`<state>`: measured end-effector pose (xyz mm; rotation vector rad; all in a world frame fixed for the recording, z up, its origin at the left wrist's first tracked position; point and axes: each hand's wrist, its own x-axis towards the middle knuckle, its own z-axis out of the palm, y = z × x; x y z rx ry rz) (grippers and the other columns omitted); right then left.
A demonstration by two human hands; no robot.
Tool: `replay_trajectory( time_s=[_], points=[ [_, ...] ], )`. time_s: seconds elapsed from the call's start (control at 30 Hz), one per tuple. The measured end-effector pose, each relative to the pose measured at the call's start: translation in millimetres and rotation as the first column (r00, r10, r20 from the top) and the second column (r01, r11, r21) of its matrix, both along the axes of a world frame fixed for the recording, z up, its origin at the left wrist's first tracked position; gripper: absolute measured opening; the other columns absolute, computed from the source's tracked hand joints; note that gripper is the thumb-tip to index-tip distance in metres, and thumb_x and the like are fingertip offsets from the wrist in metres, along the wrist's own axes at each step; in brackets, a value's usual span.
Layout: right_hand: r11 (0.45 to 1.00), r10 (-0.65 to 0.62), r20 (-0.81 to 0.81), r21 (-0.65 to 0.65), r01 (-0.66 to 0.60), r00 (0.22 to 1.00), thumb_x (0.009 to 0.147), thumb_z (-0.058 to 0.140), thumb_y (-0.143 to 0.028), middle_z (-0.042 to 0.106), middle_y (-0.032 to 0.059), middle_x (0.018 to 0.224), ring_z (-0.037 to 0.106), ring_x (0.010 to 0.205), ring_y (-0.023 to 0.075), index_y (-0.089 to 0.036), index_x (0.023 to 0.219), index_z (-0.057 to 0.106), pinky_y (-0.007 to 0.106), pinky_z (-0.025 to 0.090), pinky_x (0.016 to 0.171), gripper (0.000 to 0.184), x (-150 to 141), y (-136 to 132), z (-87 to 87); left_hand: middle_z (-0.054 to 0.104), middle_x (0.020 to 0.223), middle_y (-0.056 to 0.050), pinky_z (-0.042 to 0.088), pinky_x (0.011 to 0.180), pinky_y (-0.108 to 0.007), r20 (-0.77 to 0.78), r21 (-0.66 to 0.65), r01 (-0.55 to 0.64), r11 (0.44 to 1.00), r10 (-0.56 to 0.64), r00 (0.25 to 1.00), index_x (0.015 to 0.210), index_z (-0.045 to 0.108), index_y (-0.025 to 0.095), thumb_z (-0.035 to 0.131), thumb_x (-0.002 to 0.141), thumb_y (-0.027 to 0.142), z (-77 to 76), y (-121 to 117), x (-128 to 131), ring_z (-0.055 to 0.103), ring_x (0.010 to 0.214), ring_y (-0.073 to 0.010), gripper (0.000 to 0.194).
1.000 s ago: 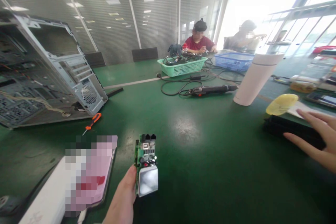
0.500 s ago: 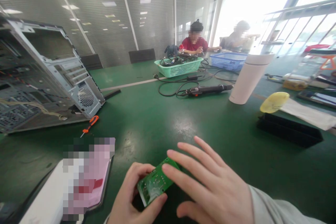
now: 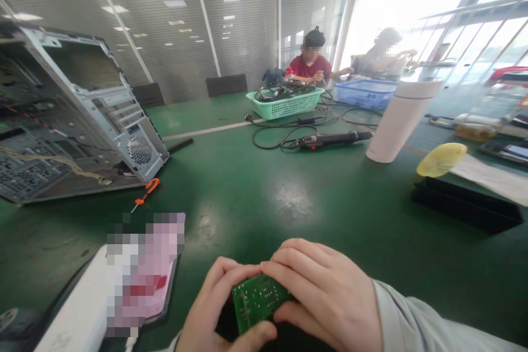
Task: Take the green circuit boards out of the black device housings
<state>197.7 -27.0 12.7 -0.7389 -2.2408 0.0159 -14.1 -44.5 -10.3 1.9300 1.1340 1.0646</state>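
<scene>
Low in the middle of the view I hold a small green circuit board (image 3: 256, 300) with its solder side up. My left hand (image 3: 218, 308) curls around the board's left and lower edge, thumb under it. My right hand (image 3: 325, 297) grips the board's right side, fingers bent over its top edge. Both hands hover just above the green table (image 3: 289, 203). The board's component side is hidden.
An open computer case (image 3: 70, 121) lies at left, an orange-handled screwdriver (image 3: 145, 191) beside it. A white box with a blurred pink item (image 3: 136, 269) sits by my left hand. A black tray (image 3: 466, 209), white tumbler (image 3: 398, 121), electric screwdriver (image 3: 330, 139), baskets (image 3: 284, 103) and two seated people lie farther off.
My right hand came in from the black tray at right and closed on the board. The board turned from component side up to solder side up and sank lower.
</scene>
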Motion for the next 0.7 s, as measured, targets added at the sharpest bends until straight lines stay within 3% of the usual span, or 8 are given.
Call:
replay_trajectory(
  time_s=[0.1,0.17,0.23,0.3,0.37,0.43,0.57,0.7],
  points=[
    [0.975,0.02,-0.111,-0.217,-0.044,0.994,0.1,0.042,-0.043,0.057,0.0036,0.101,0.051,0.091,0.0143,-0.016,0.112,0.055,0.027,0.043,0.077,0.033,1.5,-1.2,-7.4,0.066,0.108,0.002,0.056,0.08,-0.027,0.12,-0.145,0.015,0.989,0.003,0.993,0.138,0.041,0.046,0.078,0.071,0.043,-6.7,-3.8,-3.2,0.068,0.093,-0.0202,0.077],
    [0.881,-0.029,-0.191,-0.469,-0.065,0.981,0.096,0.048,-0.042,0.056,0.0034,0.1,0.052,0.092,0.0137,-0.018,0.109,0.056,0.026,0.042,0.078,0.029,2.4,-1.3,-10.1,0.064,0.118,0.0,0.056,0.082,-0.029,0.175,-0.193,0.019,0.981,0.016,0.984,0.143,0.035,0.045,0.08,0.068,0.047,-9.4,-5.4,-4.7,0.067,0.099,-0.0226,0.087],
    [0.666,-0.134,-0.269,-0.737,-0.115,0.954,0.093,0.045,-0.045,0.056,0.0047,0.093,0.054,0.086,0.0136,-0.016,0.102,0.058,0.025,0.043,0.075,0.033,2.1,0.1,-10.8,0.062,0.126,-0.001,0.056,0.082,-0.029,0.199,-0.189,0.009,0.982,0.03,0.98,0.142,0.039,0.044,0.081,0.063,0.05,-10.0,-5.0,-5.2,0.062,0.108,-0.0257,0.089],
    [0.333,-0.277,-0.359,-0.906,-0.262,0.891,0.09,0.037,-0.054,0.055,0.0057,0.082,0.055,0.072,0.0128,-0.013,0.097,0.056,0.024,0.043,0.065,0.046,0.7,3.8,-11.1,0.061,0.127,-0.002,0.056,0.081,-0.028,0.204,-0.176,-0.001,0.984,0.037,0.978,0.14,0.042,0.044,0.08,0.064,0.051,-9.4,-3.1,-5.1,0.06,0.111,-0.0262,0.085],
    [0.029,-0.368,-0.39,-0.912,-0.409,0.844,0.084,0.031,-0.062,0.051,0.0051,0.07,0.051,0.056,0.0118,-0.01,0.098,0.053,0.022,0.04,0.053,0.057,-0.9,9.6,-12.1,0.061,0.128,-0.002,0.056,0.08,-0.027,0.192,-0.173,-0.005,0.985,0.038,0.981,0.138,0.045,0.045,0.079,0.068,0.048,-8.3,-0.6,-4.8,0.06,0.109,-0.0248,0.077],
    [-0.102,-0.38,-0.392,-0.883,-0.459,0.838,0.079,0.03,-0.064,0.047,0.0033,0.062,0.046,0.047,0.0108,-0.008,0.101,0.051,0.021,0.036,0.047,0.064,-1.3,16.6,-13.4,0.062,0.127,-0.002,0.056,0.079,-0.026,0.169,-0.171,-0.015,0.985,0.044,0.985,0.136,0.048,0.045,0.075,0.075,0.041,-7.3,1.6,-4.7,0.061,0.107,-0.023,0.066],
    [0.0,-0.398,-0.369,-0.916,-0.402,0.84,0.071,0.031,-0.073,0.045,0.0031,0.06,0.041,0.044,0.0101,-0.006,0.104,0.052,0.022,0.033,0.044,0.078,9.4,30.1,-12.9,0.064,0.123,-0.002,0.056,0.077,-0.024,0.143,-0.162,-0.038,0.986,0.062,0.988,0.129,0.057,0.043,0.067,0.084,0.033,-5.5,3.3,-4.8,0.063,0.103,-0.0206,0.047],
    [0.316,-0.538,-0.292,-0.94,-0.132,0.791,0.075,0.032,-0.08,0.055,0.0098,0.079,0.054,0.063,0.0152,-0.01,0.107,0.052,0.026,0.045,0.055,0.079,49.6,41.6,-10.1,0.068,0.115,-0.002,0.057,0.074,-0.022,0.177,-0.172,-0.079,0.982,0.11,0.978,0.12,0.064,0.042,0.068,0.082,0.037,-6.7,2.2,-0.2,0.065,0.099,-0.02,0.039]
  ],
)
